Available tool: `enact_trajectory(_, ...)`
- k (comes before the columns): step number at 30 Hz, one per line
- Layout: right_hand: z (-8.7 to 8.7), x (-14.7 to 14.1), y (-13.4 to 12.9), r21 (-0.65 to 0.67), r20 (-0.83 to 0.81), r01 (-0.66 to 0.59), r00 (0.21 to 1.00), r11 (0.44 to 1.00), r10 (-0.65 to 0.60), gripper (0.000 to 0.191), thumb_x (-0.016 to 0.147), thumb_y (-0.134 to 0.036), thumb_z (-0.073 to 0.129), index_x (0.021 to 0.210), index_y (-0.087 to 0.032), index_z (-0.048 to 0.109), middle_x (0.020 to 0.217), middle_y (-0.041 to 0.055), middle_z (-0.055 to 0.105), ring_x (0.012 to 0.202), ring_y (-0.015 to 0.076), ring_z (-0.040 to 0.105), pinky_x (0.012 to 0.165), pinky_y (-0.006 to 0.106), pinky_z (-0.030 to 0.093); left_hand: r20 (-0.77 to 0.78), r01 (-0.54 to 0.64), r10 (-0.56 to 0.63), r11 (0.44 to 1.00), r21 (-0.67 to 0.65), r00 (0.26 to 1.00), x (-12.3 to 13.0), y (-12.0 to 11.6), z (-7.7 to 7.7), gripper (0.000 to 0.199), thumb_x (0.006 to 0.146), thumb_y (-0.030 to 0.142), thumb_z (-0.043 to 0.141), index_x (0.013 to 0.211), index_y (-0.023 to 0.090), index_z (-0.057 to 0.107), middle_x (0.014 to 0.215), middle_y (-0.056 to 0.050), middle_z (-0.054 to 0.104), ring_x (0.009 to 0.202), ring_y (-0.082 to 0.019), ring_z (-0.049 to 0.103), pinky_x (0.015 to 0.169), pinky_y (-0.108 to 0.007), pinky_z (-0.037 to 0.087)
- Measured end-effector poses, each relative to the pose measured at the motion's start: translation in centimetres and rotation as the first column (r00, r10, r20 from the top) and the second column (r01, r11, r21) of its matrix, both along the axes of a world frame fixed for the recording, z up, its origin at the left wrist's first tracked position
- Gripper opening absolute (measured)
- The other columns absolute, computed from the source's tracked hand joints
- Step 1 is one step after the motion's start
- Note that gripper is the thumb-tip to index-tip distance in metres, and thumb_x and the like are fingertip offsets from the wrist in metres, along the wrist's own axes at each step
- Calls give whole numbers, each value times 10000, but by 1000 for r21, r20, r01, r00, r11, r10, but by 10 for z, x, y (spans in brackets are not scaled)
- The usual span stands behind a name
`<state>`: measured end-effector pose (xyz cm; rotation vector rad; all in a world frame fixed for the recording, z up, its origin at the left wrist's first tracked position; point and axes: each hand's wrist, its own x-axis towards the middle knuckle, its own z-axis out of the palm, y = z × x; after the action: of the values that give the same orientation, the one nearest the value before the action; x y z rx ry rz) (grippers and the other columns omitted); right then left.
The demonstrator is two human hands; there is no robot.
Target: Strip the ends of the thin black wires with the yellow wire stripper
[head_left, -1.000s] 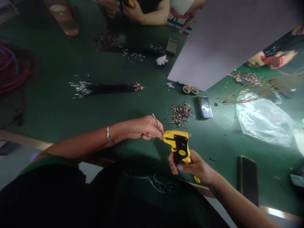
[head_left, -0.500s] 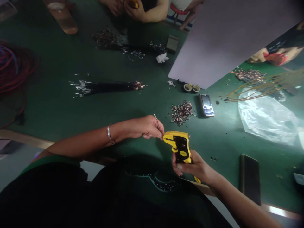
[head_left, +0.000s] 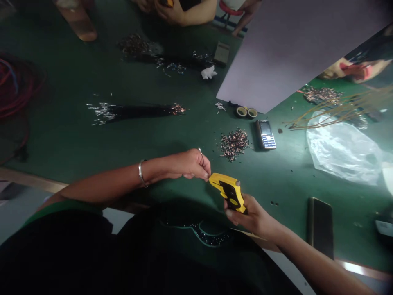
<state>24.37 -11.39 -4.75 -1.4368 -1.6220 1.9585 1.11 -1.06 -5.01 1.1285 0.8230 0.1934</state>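
My right hand (head_left: pixel 250 213) is wrapped round the handle of a yellow and black wire stripper (head_left: pixel 229 189), its jaws pointing left. At the tip of those jaws my left hand (head_left: pixel 196 164) is closed in a pinch. A thin dark wire (head_left: pixel 201 155) with a silvery end shows above the left fingers; the rest of it is hidden in the hand. Beyond the hands lies a heap of short stripped wire scraps (head_left: pixel 234 144). Farther left, a bundle of black wires (head_left: pixel 141 111) rests flat, with silvery ends at left and copper ends at right.
A keypad phone (head_left: pixel 266 134), two tape rolls (head_left: pixel 247 112) and a clear plastic bag (head_left: pixel 344 149) lie to the right, with a dark smartphone (head_left: pixel 320 227) nearer. A pale panel (head_left: pixel 276 53) slants across the far side. Coiled red wire (head_left: pixel 18 90) is at left. Co-workers' hands show beyond.
The wire stripper has tilted in my right hand, its jaw end now slightly lower and its lower handle no longer showing. My left hand stays pinched at the jaws.
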Motion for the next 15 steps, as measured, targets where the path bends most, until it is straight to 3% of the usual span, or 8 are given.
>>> enact_trajectory(4,1,0,-2,0,23,22,999,1000,-22,202,823,-350,592,833,-164,513,600,-41,439,542,99,377,504,244,312,-47,2,9,977,212,999,2,-2,-2,41,594,132,609,596,125,649,482,43,493,460,-57,371,441,-211,244)
enact_trajectory(7,1,1,-4,-86,-46,68,996,994,-72,204,824,-345,609,823,-164,514,561,-42,464,516,97,390,496,242,321,-60,14,6,945,326,998,3,-3,-3,71,615,140,590,607,128,660,540,30,545,518,-69,430,494,-209,304)
enact_trajectory(10,2,-1,-6,-219,-199,135,963,966,-180,214,804,-326,654,822,-156,526,542,-36,491,487,97,417,492,249,348,-49,6,10,947,323,999,4,-3,-4,59,623,165,615,611,128,660,556,25,548,520,-69,425,495,-213,303)
enact_trajectory(15,2,-13,-6,-404,-384,275,815,872,-434,176,747,-222,705,805,-154,553,571,-32,481,481,96,426,470,253,377,-14,-146,151,971,191,988,5,-4,-5,81,655,212,640,619,139,636,465,57,423,434,-56,310,428,-223,206)
